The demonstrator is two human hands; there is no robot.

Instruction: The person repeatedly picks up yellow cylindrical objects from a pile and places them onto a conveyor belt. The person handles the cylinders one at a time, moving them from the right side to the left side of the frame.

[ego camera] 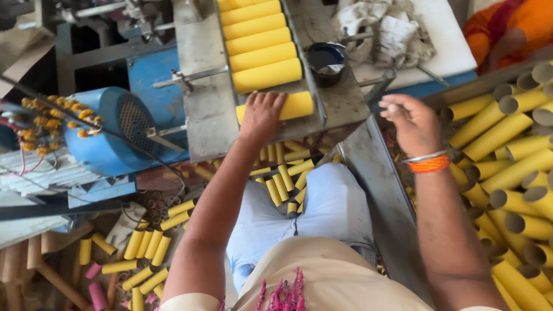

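My left hand rests palm down on a yellow paper tube at the near end of a metal feed chute. Several more yellow tubes lie side by side up the chute. My right hand, with an orange thread and a bangle at the wrist, hovers over the gap beside the metal table; its fingers are curled and something small and pale may be pinched at the fingertips, too blurred to tell. A bin of long yellow tubes lies just right of that hand.
A dark round pot and white rags sit on the machine top. A blue motor with marigold garlands stands at the left. Short yellow and pink tubes litter the floor. Another person's orange clothing shows at top right.
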